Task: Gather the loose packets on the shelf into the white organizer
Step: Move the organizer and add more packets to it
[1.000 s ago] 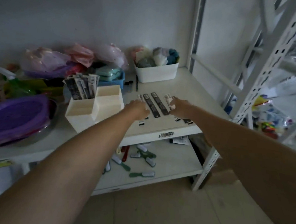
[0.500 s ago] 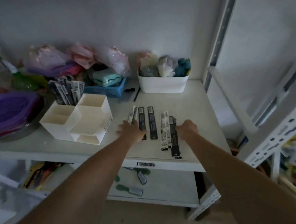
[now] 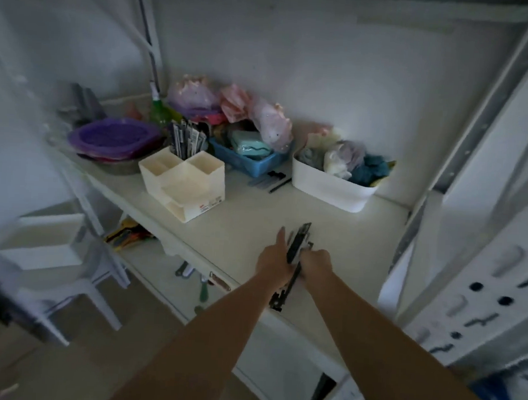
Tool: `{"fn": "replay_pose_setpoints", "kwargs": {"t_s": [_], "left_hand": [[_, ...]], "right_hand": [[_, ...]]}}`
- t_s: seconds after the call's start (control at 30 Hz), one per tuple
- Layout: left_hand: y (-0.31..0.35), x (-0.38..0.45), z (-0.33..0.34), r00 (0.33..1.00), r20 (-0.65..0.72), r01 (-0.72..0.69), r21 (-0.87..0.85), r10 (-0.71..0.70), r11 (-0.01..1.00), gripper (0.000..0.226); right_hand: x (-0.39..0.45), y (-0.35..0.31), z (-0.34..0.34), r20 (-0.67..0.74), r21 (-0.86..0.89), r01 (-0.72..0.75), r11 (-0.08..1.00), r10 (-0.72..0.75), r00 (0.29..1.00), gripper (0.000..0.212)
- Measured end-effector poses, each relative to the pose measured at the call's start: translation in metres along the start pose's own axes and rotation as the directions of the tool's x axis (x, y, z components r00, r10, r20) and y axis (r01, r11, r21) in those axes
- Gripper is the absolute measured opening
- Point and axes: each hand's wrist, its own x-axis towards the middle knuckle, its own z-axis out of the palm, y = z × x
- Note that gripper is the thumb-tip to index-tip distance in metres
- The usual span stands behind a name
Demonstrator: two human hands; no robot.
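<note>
Two bare forearms reach from the near edge onto the shelf [image 3: 255, 217], where both hands press a bundle of loose packets [image 3: 297, 247] between them, near its front edge. Left hand [image 3: 273, 260] lies flat against the bundle's left side, fingers extended; right hand [image 3: 316, 260] is clenched around the right side. Farther left stands the white organizer [image 3: 184, 185], its far compartment already stuffed with upright packets. Beyond sit a purple tray [image 3: 113, 137], a blue basket [image 3: 246, 162] and a white bin [image 3: 330, 188].
</note>
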Motion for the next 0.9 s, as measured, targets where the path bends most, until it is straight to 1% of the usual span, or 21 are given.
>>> {"fn": "replay_pose_setpoints", "kwargs": {"t_s": [0.03, 0.07, 0.13, 0.17, 0.23, 0.33, 0.4, 0.47, 0.53, 0.6, 0.67, 0.77, 0.9], "left_hand": [[0.003, -0.004, 0.002, 0.999, -0.004, 0.042, -0.01, -0.042, 0.999, 0.073], [0.006, -0.007, 0.003, 0.997, -0.015, 0.074, -0.011, -0.074, 0.997, 0.065], [0.01, -0.012, 0.002, 0.994, -0.057, 0.089, -0.037, -0.091, 0.995, 0.037], [0.011, -0.015, 0.0, 0.992, -0.085, 0.086, -0.06, -0.091, 0.995, 0.03], [0.014, -0.019, -0.007, 0.986, -0.129, 0.085, -0.13, -0.102, 0.988, 0.025], [0.013, -0.019, -0.027, 0.975, -0.165, 0.104, -0.261, -0.151, 0.96, 0.022], [0.005, -0.017, -0.047, 0.963, -0.216, 0.08, -0.352, -0.164, 0.933, 0.021], [-0.007, -0.013, -0.07, 0.949, -0.26, 0.058, -0.411, -0.178, 0.91, 0.02], [-0.022, -0.007, -0.095, 0.947, -0.268, 0.04, -0.452, -0.178, 0.891, 0.024], [-0.039, 0.003, -0.122, 0.955, -0.261, 0.019, -0.432, -0.145, 0.902, 0.025], [-0.057, 0.015, -0.148, 0.955, -0.277, -0.016, -0.412, -0.108, 0.911, 0.025], [-0.078, 0.036, -0.189, 0.948, -0.315, -0.075, -0.385, -0.054, 0.92, 0.029], [-0.09, 0.066, -0.241, 0.945, -0.327, -0.178, -0.423, 0.034, 0.889, 0.034]], "right_hand": [[-0.005, 0.003, -0.001, 0.006, -0.014, 0.012, 1.0, -0.012, 1.0, 0.029], [-0.008, 0.006, -0.002, -0.012, -0.039, 0.035, 0.999, -0.036, 0.999, 0.032], [-0.014, 0.007, -0.006, -0.099, -0.125, 0.108, 0.986, -0.12, 0.988, 0.036], [-0.018, 0.005, -0.007, -0.13, -0.157, 0.156, 0.975, -0.177, 0.976, 0.035], [-0.024, -0.005, -0.008, -0.117, -0.196, 0.26, 0.945, -0.286, 0.951, 0.034], [-0.029, -0.029, 0.001, 0.0, -0.188, 0.349, 0.918, -0.355, 0.935, 0.041], [-0.029, -0.048, 0.012, 0.046, -0.172, 0.385, 0.907, -0.384, 0.922, 0.045], [-0.031, -0.066, 0.022, 0.069, -0.095, 0.383, 0.919, -0.378, 0.923, 0.049], [-0.037, -0.081, 0.037, 0.147, 0.012, 0.348, 0.938, -0.346, 0.927, 0.044], [-0.041, -0.097, 0.06, 0.24, 0.019, 0.371, 0.929, -0.364, 0.9, 0.035], [-0.049, -0.114, 0.082, 0.294, 0.007, 0.421, 0.907, -0.405, 0.866, 0.029], [-0.055, -0.145, 0.122, 0.294, 0.032, 0.497, 0.867, -0.483, 0.825, 0.025], [-0.051, -0.184, 0.17, 0.215, 0.023, 0.597, 0.802, -0.587, 0.78, 0.027]]}}
